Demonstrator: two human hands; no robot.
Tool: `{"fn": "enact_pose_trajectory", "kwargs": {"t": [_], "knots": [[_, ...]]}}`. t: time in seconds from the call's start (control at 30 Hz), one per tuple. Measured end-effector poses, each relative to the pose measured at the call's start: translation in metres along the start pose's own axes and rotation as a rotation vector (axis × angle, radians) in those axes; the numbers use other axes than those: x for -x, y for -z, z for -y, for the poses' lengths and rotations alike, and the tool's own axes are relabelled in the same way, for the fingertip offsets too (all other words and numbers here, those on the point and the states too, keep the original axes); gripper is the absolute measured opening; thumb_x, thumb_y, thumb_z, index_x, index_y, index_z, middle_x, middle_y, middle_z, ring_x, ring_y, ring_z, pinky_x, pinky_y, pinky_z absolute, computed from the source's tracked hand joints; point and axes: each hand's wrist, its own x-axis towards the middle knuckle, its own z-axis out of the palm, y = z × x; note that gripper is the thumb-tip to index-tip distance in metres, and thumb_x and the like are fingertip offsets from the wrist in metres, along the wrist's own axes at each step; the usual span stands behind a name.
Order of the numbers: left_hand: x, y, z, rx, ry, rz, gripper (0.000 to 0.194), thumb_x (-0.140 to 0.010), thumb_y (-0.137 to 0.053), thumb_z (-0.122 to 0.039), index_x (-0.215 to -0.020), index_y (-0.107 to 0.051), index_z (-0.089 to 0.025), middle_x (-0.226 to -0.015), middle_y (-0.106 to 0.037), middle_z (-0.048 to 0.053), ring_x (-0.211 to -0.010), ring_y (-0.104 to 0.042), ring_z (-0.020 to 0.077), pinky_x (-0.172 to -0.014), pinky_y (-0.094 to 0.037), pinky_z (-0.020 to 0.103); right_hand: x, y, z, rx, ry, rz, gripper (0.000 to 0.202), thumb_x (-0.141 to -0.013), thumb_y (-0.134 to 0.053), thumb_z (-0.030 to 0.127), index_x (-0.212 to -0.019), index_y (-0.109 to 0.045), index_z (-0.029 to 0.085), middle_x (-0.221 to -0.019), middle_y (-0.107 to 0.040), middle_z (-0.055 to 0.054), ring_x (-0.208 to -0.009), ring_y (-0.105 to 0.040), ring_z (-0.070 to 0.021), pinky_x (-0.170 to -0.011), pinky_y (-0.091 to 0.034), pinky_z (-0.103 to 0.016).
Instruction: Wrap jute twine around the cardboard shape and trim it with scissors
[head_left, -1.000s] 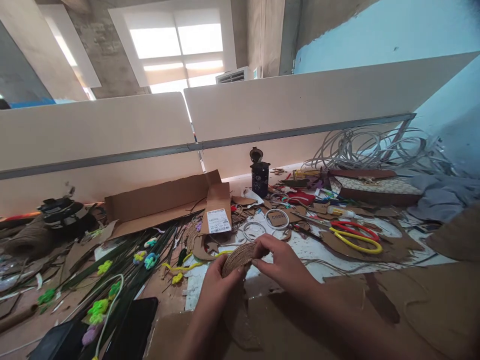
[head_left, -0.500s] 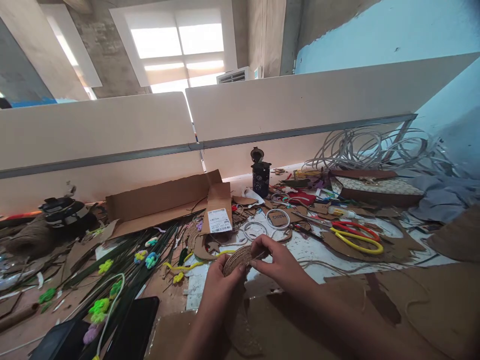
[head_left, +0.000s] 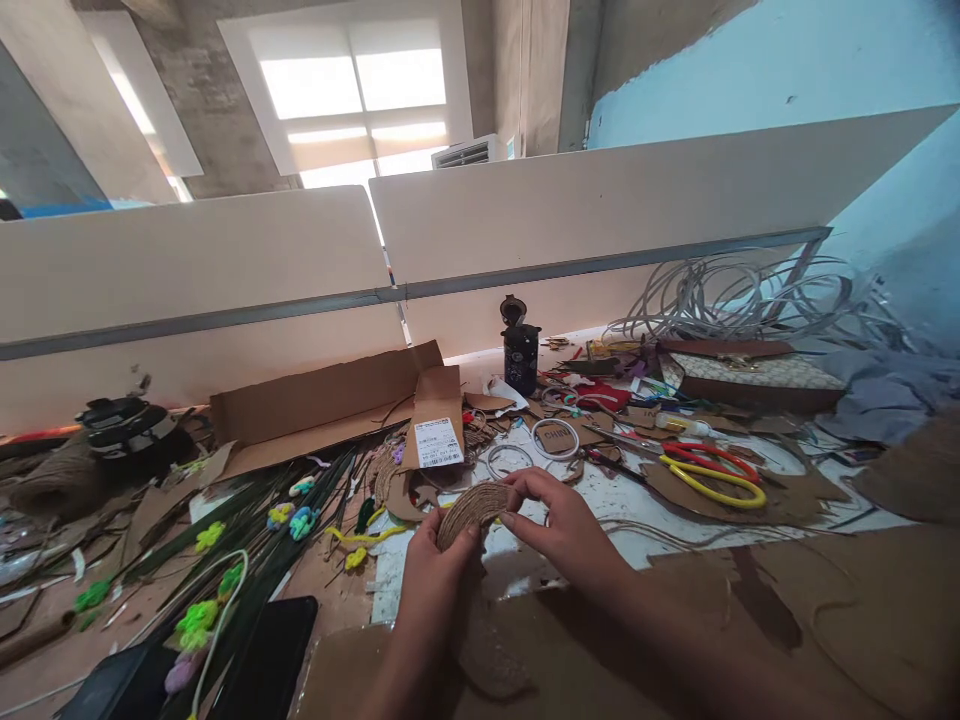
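Note:
A curved piece covered in rows of brown twine [head_left: 475, 510] is held up above the front of the table. My left hand [head_left: 441, 560] grips its left end, thumb on the near face. At its right end, my right hand [head_left: 551, 515] has thumb and forefinger closed on the edge; whether a loose strand is also pinched there I cannot tell. Below my hands lies a brown cardboard sheet [head_left: 600, 650]. Behind the twine piece run a yellow cord [head_left: 367, 535] and a cut cardboard ring shape [head_left: 397, 490].
Scissors with red and yellow handles [head_left: 716, 483] lie on cardboard to the right. Two white rings [head_left: 555, 438] and a black open-lidded bottle [head_left: 520, 358] stand further back. To the left are a long cardboard box [head_left: 322, 405], small yarn flowers [head_left: 304, 521] and a black phone-like slab [head_left: 274, 640].
The twine piece has shifted slightly left and up with my left hand, and more of its rows show. My right fingers have straightened a little and stay at its right end.

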Motion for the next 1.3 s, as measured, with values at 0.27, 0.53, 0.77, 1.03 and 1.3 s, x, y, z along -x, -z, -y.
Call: {"fn": "enact_pose_trajectory", "kwargs": {"t": [0.27,0.53,0.77,1.03,1.3], "knots": [[0.001,0.000,0.002,0.015,-0.020,-0.045,0.045,-0.060,-0.085,-0.041,-0.092,-0.066,-0.015,-0.063,-0.067,-0.001,-0.049,-0.055,0.0122,-0.046,-0.046,0.022,0.000,-0.001,-0.010,-0.096,-0.145,-0.034,0.014,-0.082,-0.064,0.032,-0.081,-0.055,0.022,-0.077,-0.057,0.002,-0.072,-0.052,-0.0170,-0.066,-0.039,-0.029],[-0.002,0.003,0.005,0.032,-0.040,-0.049,0.044,-0.061,-0.085,-0.042,-0.090,-0.067,-0.016,-0.066,-0.069,0.001,-0.052,-0.060,0.0142,-0.050,-0.048,0.024,-0.003,-0.007,-0.027,-0.312,-0.223,-0.040,0.028,-0.077,-0.075,0.037,-0.087,-0.053,0.022,-0.081,-0.059,0.002,-0.070,-0.053,-0.0155,-0.066,-0.043,-0.029],[-0.002,0.005,0.003,0.002,-0.004,-0.004,0.047,-0.061,-0.086,-0.039,-0.097,-0.068,-0.015,-0.078,-0.075,0.005,-0.055,-0.063,0.0150,-0.055,-0.052,0.026,-0.003,-0.017,-0.041,-0.445,-0.302,0.058,0.043,-0.064,-0.086,0.035,-0.093,-0.057,0.021,-0.089,-0.066,-0.001,-0.082,-0.063,-0.0191,-0.073,-0.048,-0.031],[0.007,-0.002,0.005,0.020,0.029,0.049,0.050,-0.063,-0.086,-0.043,-0.101,-0.067,-0.017,-0.076,-0.073,0.003,-0.053,-0.060,0.0138,-0.051,-0.048,0.024,-0.004,-0.014,-0.025,-0.450,-0.374,0.099,0.034,-0.066,-0.081,0.038,-0.086,-0.061,0.019,-0.075,-0.065,0.000,-0.067,-0.056,-0.0149,-0.052,-0.039,-0.023],[0.002,0.002,0.014,0.034,0.010,0.100,0.049,-0.065,-0.084,-0.044,-0.104,-0.070,-0.016,-0.084,-0.075,0.007,-0.068,-0.066,0.0192,-0.062,-0.049,0.026,-0.004,-0.012,-0.022,-0.442,-0.392,0.115,0.032,-0.065,-0.076,0.038,-0.086,-0.063,0.017,-0.072,-0.063,0.000,-0.061,-0.054,-0.0138,-0.046,-0.040,-0.022]]}}
